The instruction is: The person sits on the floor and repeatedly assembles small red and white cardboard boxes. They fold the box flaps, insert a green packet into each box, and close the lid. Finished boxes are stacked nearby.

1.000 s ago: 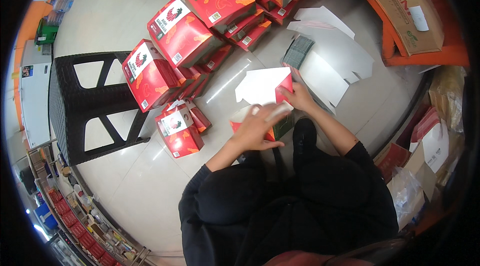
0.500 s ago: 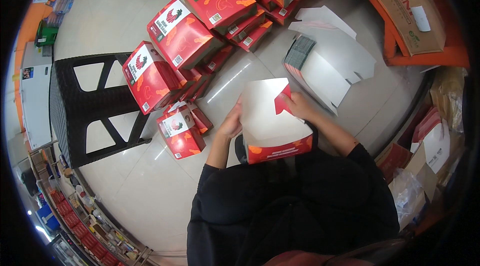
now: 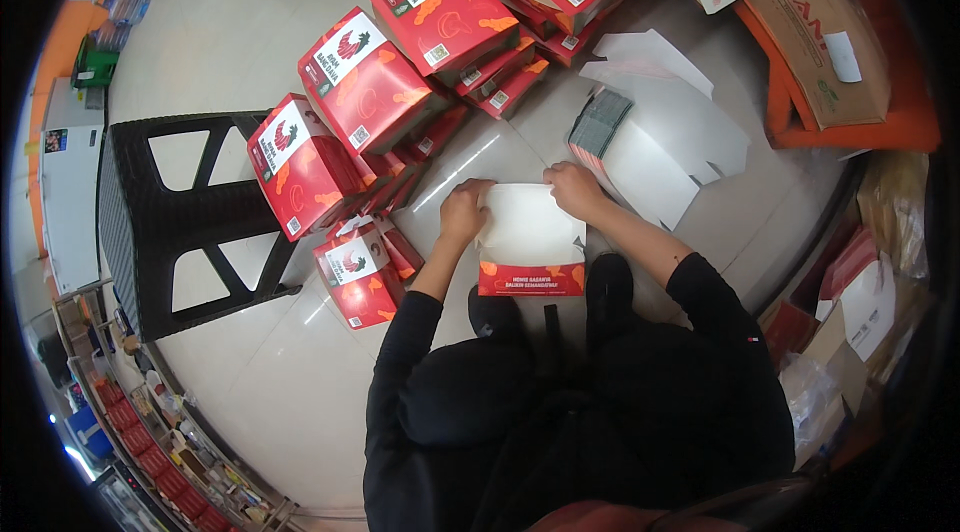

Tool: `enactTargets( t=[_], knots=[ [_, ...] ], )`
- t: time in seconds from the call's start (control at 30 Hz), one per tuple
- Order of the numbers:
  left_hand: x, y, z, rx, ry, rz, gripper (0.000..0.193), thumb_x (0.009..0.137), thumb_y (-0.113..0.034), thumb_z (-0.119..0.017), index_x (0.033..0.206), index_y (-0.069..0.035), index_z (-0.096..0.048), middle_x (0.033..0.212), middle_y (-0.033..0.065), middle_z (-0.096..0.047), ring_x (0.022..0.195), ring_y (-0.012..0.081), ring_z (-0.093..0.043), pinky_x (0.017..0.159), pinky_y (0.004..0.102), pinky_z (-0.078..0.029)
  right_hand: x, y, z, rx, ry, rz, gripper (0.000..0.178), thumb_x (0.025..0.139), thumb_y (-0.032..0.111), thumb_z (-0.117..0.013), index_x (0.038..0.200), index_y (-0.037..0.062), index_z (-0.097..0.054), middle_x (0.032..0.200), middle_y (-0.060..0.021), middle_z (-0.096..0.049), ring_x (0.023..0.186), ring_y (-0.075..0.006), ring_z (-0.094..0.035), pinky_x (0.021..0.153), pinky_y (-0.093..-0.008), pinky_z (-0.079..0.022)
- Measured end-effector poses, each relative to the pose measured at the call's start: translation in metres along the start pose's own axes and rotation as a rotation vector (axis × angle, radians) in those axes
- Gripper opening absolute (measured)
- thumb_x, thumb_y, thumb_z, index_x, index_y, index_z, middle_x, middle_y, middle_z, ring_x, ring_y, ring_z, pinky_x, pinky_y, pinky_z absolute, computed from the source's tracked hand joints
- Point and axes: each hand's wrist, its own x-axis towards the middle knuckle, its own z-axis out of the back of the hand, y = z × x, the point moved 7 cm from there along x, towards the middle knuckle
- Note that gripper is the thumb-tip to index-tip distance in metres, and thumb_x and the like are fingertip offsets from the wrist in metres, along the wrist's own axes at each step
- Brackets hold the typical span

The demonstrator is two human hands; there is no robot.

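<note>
A partly folded cardboard food box [image 3: 532, 279], white inside and red outside, is in front of me with its open side up. My left hand [image 3: 465, 210] grips its far left corner, fingers curled over the edge. At the far right corner my right hand [image 3: 577, 194] is closed on the cardboard in the same way. Both thumbs are hard to make out. Just beyond my right hand, a stack of flat unfolded box blanks [image 3: 660, 147] lies on the floor, white side up, its red and dark edges showing at the left.
Piled folded red boxes [image 3: 372, 87] stand on the floor ahead and to the left. A black plastic stool [image 3: 190, 197] lies on its side beside them. To the far right a brown carton [image 3: 810, 32] rests on an orange surface. Plastic bags [image 3: 808, 387] and cardboard lie at the right.
The box has moved lower and away from my body, and its side flaps now stand squarer. My right hand has shifted from a side flap to the far corner.
</note>
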Motion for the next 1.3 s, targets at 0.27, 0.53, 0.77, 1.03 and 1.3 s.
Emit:
enactTargets(
  t=[0.27,0.53,0.77,1.03,1.3],
  knots=[
    [-0.02,-0.016,-0.022,0.425,0.079,-0.265,0.032,0.073,-0.007,-0.057,0.105,-0.006,-0.059,0.105,0.0038,-0.056,0.104,0.0216,-0.051,0.075,0.0375,-0.049,-0.029,0.021,-0.01,-0.204,0.167,0.215,0.015,0.072,0.004,-0.053,0.084,0.004,-0.061,0.094,-0.0101,-0.057,0.098,-0.0276,-0.055,0.072,-0.0401,-0.049],
    [-0.054,0.031,0.002,0.0,-0.078,0.325,0.021,0.081,-0.006,-0.06,0.1,0.002,-0.057,0.086,0.0229,-0.063,0.073,0.0366,-0.063,0.067,0.0421,-0.051,-0.075,-0.009,0.016,0.092,-0.049,-0.499,0.016,0.077,0.007,-0.063,0.092,0.0013,-0.06,0.093,-0.015,-0.061,0.083,-0.0356,-0.06,0.071,-0.0428,-0.048],
    [-0.098,0.002,0.061,-0.09,-0.592,0.051,0.013,0.076,-0.001,-0.065,0.088,0.002,-0.059,0.091,0.0146,-0.067,0.086,0.0281,-0.066,0.071,0.0322,-0.052,-0.081,0.022,0.083,0.248,-0.547,-0.025,0.011,0.073,0.002,-0.065,0.084,0.003,-0.066,0.089,-0.0122,-0.066,0.08,-0.0298,-0.063,0.069,-0.0343,-0.052],
    [-0.129,0.003,-0.004,-0.713,-0.556,0.455,0.015,0.08,0.0,-0.063,0.088,0.002,-0.051,0.092,0.0148,-0.064,0.093,0.0183,-0.063,0.077,0.0275,-0.051,-0.096,0.024,0.024,0.606,-0.308,-0.291,0.028,0.073,-0.008,-0.059,0.1,-0.001,-0.058,0.1,-0.0153,-0.065,0.093,-0.0273,-0.064,0.079,-0.0329,-0.052],
    [-0.122,-0.001,-0.008,-0.616,-0.3,0.436,0.021,0.078,0.005,-0.061,0.095,0.003,-0.049,0.1,0.0131,-0.063,0.095,0.0184,-0.062,0.082,0.0278,-0.049,-0.098,0.033,0.025,0.593,-0.294,-0.097,0.051,0.073,-0.01,-0.059,0.122,0.0052,-0.049,0.105,-0.0177,-0.062,0.095,-0.0265,-0.064,0.079,-0.0316,-0.052]
  ],
)
